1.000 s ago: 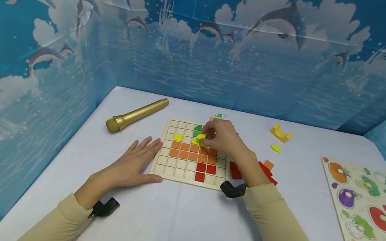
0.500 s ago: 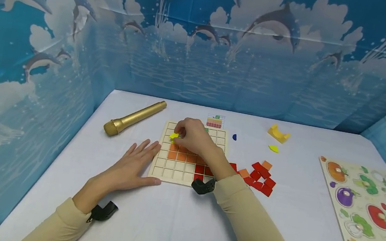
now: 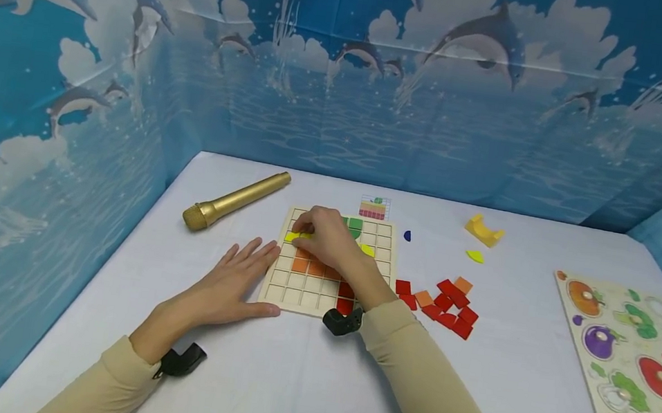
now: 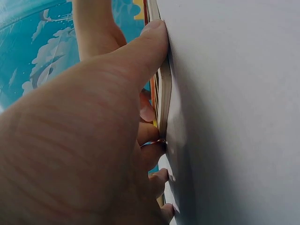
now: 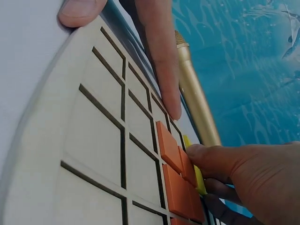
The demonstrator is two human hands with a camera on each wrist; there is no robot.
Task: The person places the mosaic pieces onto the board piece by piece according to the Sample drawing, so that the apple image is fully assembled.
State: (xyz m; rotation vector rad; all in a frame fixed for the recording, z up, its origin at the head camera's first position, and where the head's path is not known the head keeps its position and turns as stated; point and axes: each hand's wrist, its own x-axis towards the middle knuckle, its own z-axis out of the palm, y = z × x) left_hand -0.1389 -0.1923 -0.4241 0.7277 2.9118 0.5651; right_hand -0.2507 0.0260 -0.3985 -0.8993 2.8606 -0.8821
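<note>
A wooden grid board [image 3: 288, 295] lies on the white table, with orange tiles [image 3: 300, 262], red tiles [image 3: 347, 291], green pieces [image 3: 355, 226] and a yellow piece [image 3: 367, 250] in its cells. Over its upper left part, my right hand [image 3: 329, 238] pinches a yellow tile [image 5: 200, 180] right at the board, just past the orange tiles in the right wrist view. Fingers cover part of this tile. My left hand [image 3: 230, 280] rests flat with spread fingers at the board's left side; its thumb [image 4: 154, 40] lies along the board's edge.
Right of the board lie scattered red tiles [image 3: 447, 302], a dark blue piece [image 3: 407, 235], a yellow piece [image 3: 475, 256] and a yellow curved block [image 3: 483, 231]. A picture card [image 3: 375, 207] sits behind it. A gold microphone [image 3: 237, 200] lies left; a vegetable puzzle board [image 3: 648, 374] far right.
My right hand has moved left across the board with a yellow piece and come down at the upper left cells. My left hand has stayed in place.
</note>
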